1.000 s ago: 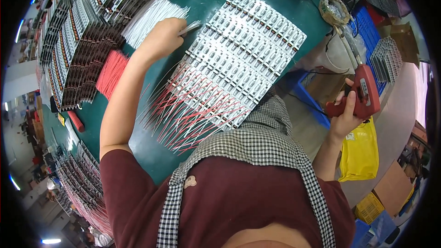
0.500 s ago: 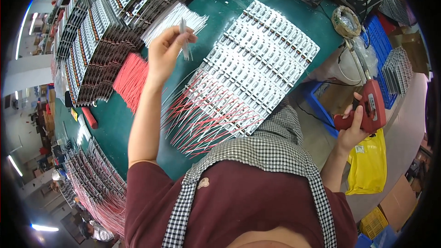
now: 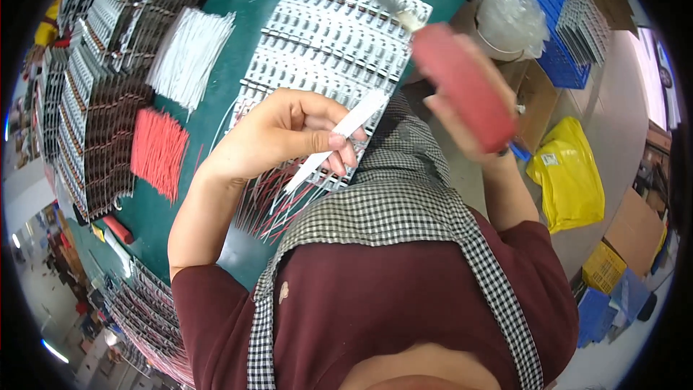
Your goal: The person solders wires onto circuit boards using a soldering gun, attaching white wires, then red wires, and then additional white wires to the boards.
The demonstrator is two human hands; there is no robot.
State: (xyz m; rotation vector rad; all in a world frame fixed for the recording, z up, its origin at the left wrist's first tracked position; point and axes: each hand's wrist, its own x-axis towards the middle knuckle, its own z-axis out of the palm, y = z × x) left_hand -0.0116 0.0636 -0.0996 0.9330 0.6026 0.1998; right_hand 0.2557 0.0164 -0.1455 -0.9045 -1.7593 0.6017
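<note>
Wires [image 3: 367, 110], white, straight and bunched into a slim bundle, slant from lower left to upper right in my left hand [image 3: 278, 130], above the near part of a pale panel of small circuit boards [image 3: 325, 43]. I pinch the bundle between thumb and fingers, with both its ends sticking out past my grip. Below that hand, loose red and white strands [image 3: 274, 209] spread from the panel's near left edge toward my checked apron [image 3: 375, 209]. My right hand [image 3: 462, 133] is closed around a red gun-shaped tool [image 3: 462, 87], blurred, its narrow front reaching over the panel's upper right corner; whether the tip touches the boards I cannot tell. The panel lies on a green worktop [image 3: 231, 58]. To its left, a heap of white wires [image 3: 191, 58] sits apart from it, with a heap of red wires [image 3: 159, 152] just nearer me. Beyond both heaps, at far left, tall rows of stacked boards [image 3: 94, 123] stand close together. On my right are a crumpled clear plastic bag [image 3: 512, 18], a blue crate [image 3: 545, 0] beside it and, nearer me, a bright yellow bag [image 3: 570, 177].
</note>
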